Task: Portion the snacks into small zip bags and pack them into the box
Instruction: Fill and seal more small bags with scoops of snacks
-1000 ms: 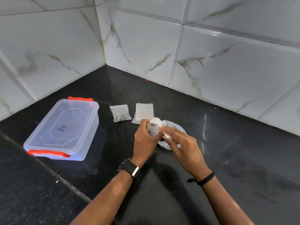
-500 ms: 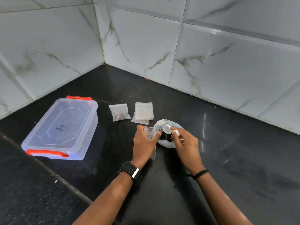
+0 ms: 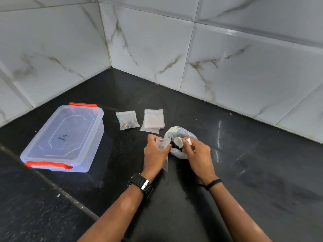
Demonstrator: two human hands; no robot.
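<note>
A small clear zip bag is held upright above the black desk by the left hand, whose fingers are curled round its upper part; the mouth of the bag is kept open and its lower end hangs down beside the palm. Just to the right of it, a white scoop is pinched by its handle in the fingers of the right hand, with the scoop's bowl turned toward the bag's mouth. Dark snacks are seen under the scoop, inside a larger crumpled plastic bag that lies on the desk, touching both hands.

Beyond the hands, a small stack of empty zip bags lies flat on the desk. Just left of that stack, apart from it, a filled bag lies flat, with dark pieces gathered in its lower corner.

Farther left, well apart from the bags, a clear plastic box with red clips at its two short ends stands on the desk, its lid on; a dark handwritten mark is seen on the lid.

A black watch is worn on the left wrist and a thin black band on the right. The desk is bounded by marbled white wall tiles meeting in a corner.
</note>
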